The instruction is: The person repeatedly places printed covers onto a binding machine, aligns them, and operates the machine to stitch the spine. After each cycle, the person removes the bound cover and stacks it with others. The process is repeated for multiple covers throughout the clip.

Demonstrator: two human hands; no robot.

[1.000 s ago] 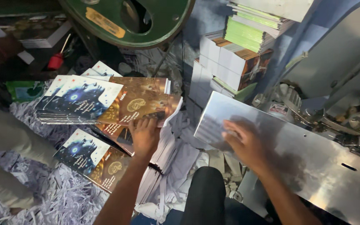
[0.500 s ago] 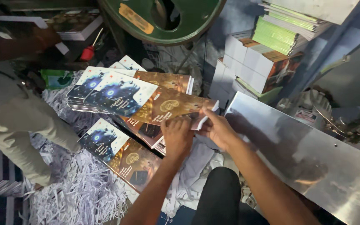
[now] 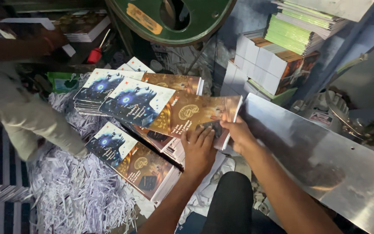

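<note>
Your left hand [image 3: 199, 149] is pressing flat, grip open, on the brown booklet stack [image 3: 195, 115]; your right hand [image 3: 239, 135] is pinching its right edge beside the metal plate [image 3: 325, 160].

Four stacks of booklets [image 3: 139, 104] lie on the shredded paper [image 3: 74, 195]. Two hands [image 3: 200, 149] press on one stack. One red-handled screwdriver [image 3: 96, 54] lies behind.

The book stack [image 3: 195, 115] under both hands lies just left of the metal plate [image 3: 325, 160]. More stacks [image 3: 122, 97] lie left of it, another stack [image 3: 137, 162] nearer, on paper shreds [image 3: 74, 195].
</note>
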